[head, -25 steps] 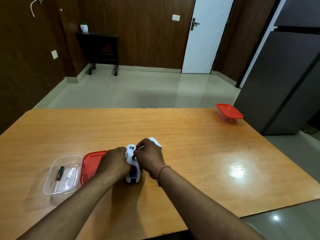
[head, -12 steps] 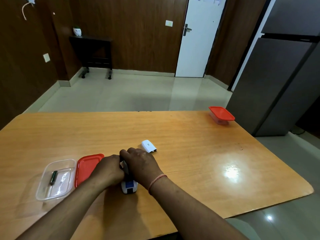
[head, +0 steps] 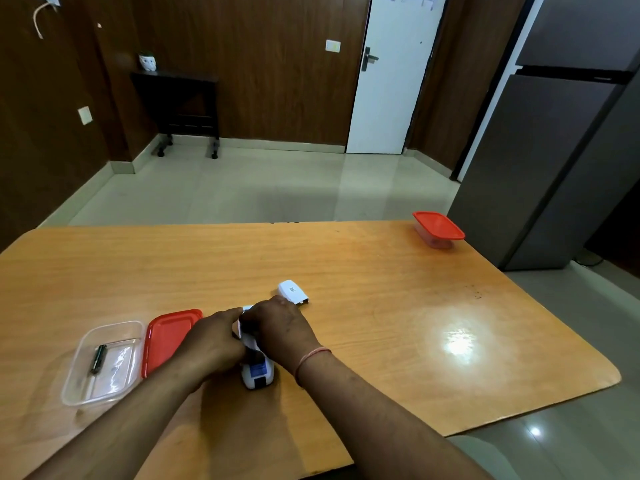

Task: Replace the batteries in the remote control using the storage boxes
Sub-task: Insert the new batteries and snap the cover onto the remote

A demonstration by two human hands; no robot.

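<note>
A white remote control (head: pixel 257 371) lies on the wooden table (head: pixel 381 306), back side up. My left hand (head: pixel 211 341) grips its left side. My right hand (head: pixel 280 329) covers its far half, fingertips pressed at the open battery bay; what they hold is hidden. The remote's white battery cover (head: pixel 293 291) lies loose just beyond my right hand. An open clear storage box (head: pixel 104 362) at the left holds one dark battery (head: pixel 97 354). Its red lid (head: pixel 168 337) lies beside it, touching my left hand's side.
A second clear storage box with a red lid on it (head: pixel 437 228) stands at the table's far right corner. A grey fridge (head: pixel 561 150) stands right of the table. Tiled floor, a dark side table (head: pixel 180 109) and a white door lie beyond.
My right hand has moved from the remote's far tip down over its battery bay, uncovering the loose battery cover. The camera view has shifted slightly; the remote stays in place.
</note>
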